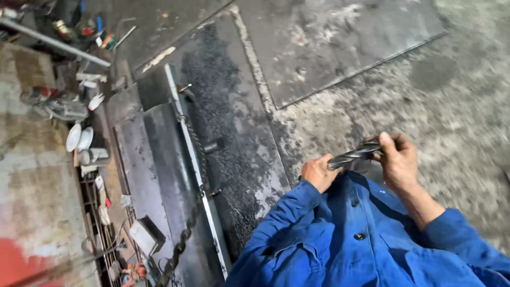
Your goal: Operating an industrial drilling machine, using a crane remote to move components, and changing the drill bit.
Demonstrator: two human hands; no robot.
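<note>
Workshop floor of stained grey concrete [457, 122] fills the view, seen from above; a large flat steel plate [340, 42] lies on it, up and left of the hands.

Both hands hold one thing: a large twist drill bit [355, 154], dark steel with spiral flutes, lying roughly level with its right end slightly higher. It is held in the air close in front of the person's blue work jacket [350, 239], above the floor and well apart from the bench.

Left hand [319, 172]: fingers curled shut around the left end of the drill bit, thumb side up. Grip closed; that end of the bit is hidden inside the fist.

Right hand [398, 159]: fingers wrapped over the right end of the drill bit, thumb laid along the top. Grip closed on the bit; its far tip is hidden behind the hand.

Left of the drill bit, well apart: a long dark steel bench [159, 175] with a pale metal edge strip. A heavy chain [191, 212] runs down along that edge. Further left of the bench, a cluttered strip: two white round discs [78, 137], a metal bar [53, 41] at the top, small tools and cans too small to name. Beyond it, a patch of worn floor with red paint [21, 260] at the bottom corner.
</note>
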